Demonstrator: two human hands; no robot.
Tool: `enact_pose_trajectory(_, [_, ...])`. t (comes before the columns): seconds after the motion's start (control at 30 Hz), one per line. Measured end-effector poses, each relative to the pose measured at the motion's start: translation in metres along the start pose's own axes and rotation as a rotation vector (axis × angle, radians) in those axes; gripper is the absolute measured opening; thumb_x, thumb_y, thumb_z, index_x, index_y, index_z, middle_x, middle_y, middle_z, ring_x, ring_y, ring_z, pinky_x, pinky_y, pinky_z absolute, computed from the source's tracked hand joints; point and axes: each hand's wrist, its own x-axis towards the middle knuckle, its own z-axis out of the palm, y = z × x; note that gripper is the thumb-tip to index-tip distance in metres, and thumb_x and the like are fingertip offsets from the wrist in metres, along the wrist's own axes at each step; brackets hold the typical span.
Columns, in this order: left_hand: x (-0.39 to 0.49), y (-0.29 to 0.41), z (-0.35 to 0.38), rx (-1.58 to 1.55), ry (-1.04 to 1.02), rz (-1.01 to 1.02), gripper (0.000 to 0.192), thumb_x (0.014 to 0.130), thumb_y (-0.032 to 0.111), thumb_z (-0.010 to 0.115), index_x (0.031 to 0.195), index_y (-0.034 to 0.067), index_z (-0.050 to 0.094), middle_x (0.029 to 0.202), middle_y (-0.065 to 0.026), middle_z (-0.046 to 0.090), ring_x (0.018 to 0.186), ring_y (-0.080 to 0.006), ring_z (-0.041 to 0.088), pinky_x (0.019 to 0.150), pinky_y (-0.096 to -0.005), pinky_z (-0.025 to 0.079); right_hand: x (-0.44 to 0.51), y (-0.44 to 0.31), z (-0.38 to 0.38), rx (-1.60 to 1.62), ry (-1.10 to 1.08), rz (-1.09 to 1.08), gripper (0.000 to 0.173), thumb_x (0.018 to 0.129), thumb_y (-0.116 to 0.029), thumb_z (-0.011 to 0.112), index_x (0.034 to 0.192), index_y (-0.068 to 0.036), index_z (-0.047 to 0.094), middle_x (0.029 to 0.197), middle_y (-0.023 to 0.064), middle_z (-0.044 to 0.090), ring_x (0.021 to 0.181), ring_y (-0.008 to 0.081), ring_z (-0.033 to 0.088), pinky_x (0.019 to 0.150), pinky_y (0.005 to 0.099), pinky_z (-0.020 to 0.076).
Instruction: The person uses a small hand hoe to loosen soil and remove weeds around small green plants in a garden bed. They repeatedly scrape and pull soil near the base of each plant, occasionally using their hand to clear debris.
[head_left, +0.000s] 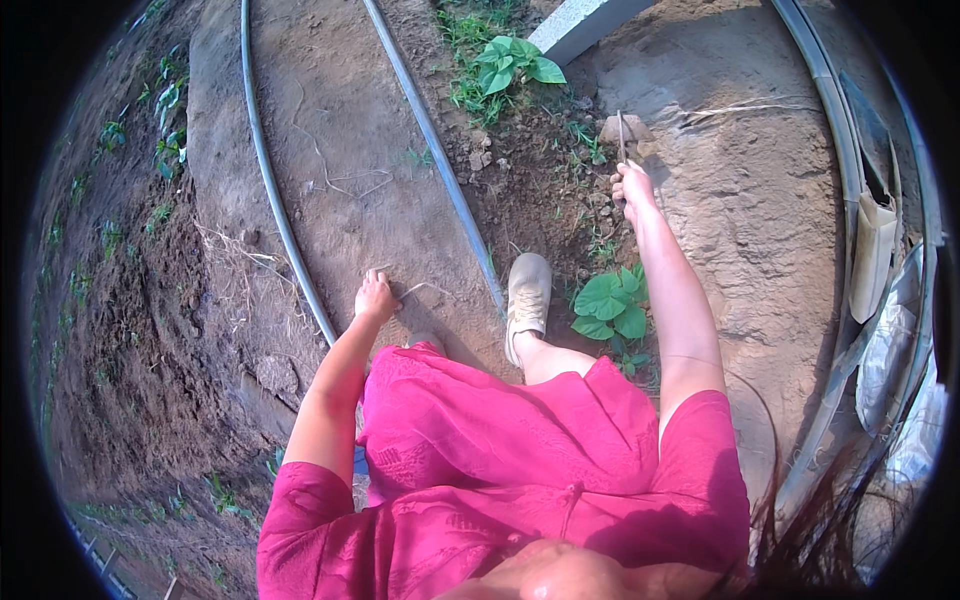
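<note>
My right hand (632, 187) is closed round the near end of a thin stick-like tool (621, 135), whose far end points up past a stone (628, 130) on the soil. Over the bare dirt at centre left is my left hand (376, 295), its fingers bent; whether it pinches a thin dry stem (424, 286) beside it is unclear. A broad-leaved green plant (602, 298) grows near my right forearm. Another leafy plant (517, 64) stands further up, next to a concrete post (581, 30).
Two grey pipes (264, 154) (442, 150) run along the dirt path, one on each side of my left hand. My beige shoe (529, 292) is by the lower end of the right pipe. Curved poles with torn plastic sheeting (885, 360) stand at the right.
</note>
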Motion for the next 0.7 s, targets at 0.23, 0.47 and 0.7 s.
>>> enact_pose_trajectory(0.23, [0.014, -0.037, -0.007, -0.096, -0.303, 0.122, 0.044, 0.084, 0.028, 0.065, 0.119, 0.005, 0.052, 0.119, -0.0203, 0.055, 0.111, -0.0368, 0.058, 0.092, -0.0452, 0.05, 0.117, -0.058, 0.115, 0.125, -0.193, -0.215, 0.027, 0.098, -0.014, 0.048, 0.125, -0.007, 0.046, 0.07, 0.0, 0.048, 0.048, 0.0061, 0.039, 0.041, 0.0233, 0.0319])
enact_pose_trajectory(0.47, [-0.028, -0.083, -0.113, -0.038, -0.098, 0.024, 0.03, 0.092, 0.03, 0.052, 0.084, 0.009, 0.071, 0.094, -0.0155, 0.067, 0.092, -0.0338, 0.066, 0.079, -0.0451, 0.055, 0.018, -0.016, 0.089, 0.308, -0.212, -0.134, 0.025, 0.101, -0.036, 0.052, 0.104, -0.011, 0.049, 0.067, -0.0062, 0.039, 0.048, 0.0021, 0.033, 0.039, 0.0191, 0.0248])
enact_pose_trajectory(0.7, [-0.094, -0.093, -0.164, -0.556, 0.297, -0.397, 0.018, 0.085, 0.021, 0.069, 0.098, 0.009, 0.067, 0.094, -0.0098, 0.063, 0.088, -0.0237, 0.065, 0.079, -0.0349, 0.051, -0.003, 0.057, 0.107, -0.167, -0.385, -0.088, 0.032, 0.102, -0.037, 0.05, 0.117, -0.011, 0.059, 0.067, -0.0055, 0.046, 0.052, 0.0018, 0.043, 0.042, 0.0212, 0.0335])
